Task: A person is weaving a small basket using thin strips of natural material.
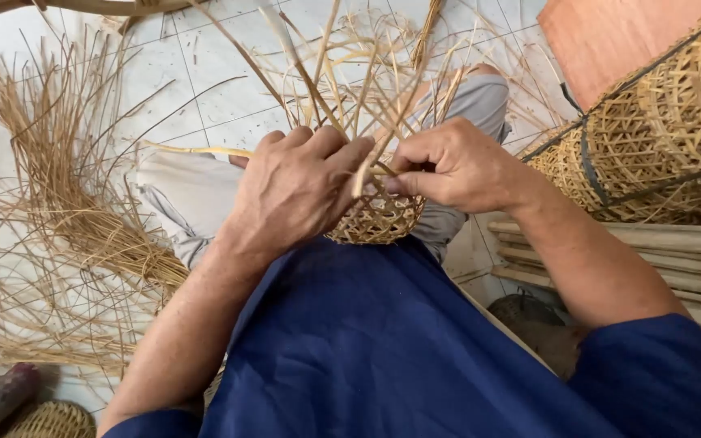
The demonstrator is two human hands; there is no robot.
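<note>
Across the left of the frame, a heap of loose cane strips point(66, 203) fanned over the tiled floor point(204, 73), within reach. At upper right, finished woven baskets point(659, 130), stacked aside. At centre, on the lap, a half-woven basket point(379, 219), braced by the left hand point(298, 191) with fingers clenched over its rim; beside it the right hand point(452, 166), pinching one upright strip point(379, 142).

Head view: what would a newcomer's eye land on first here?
At centre, the left hand and right hand grip a small half-woven basket held on the lap, its loose strips fanning upward. To the left, a big heap of pale cane strips sprawls over the tiled floor. At upper right lies a stack of finished open-weave baskets.
</note>
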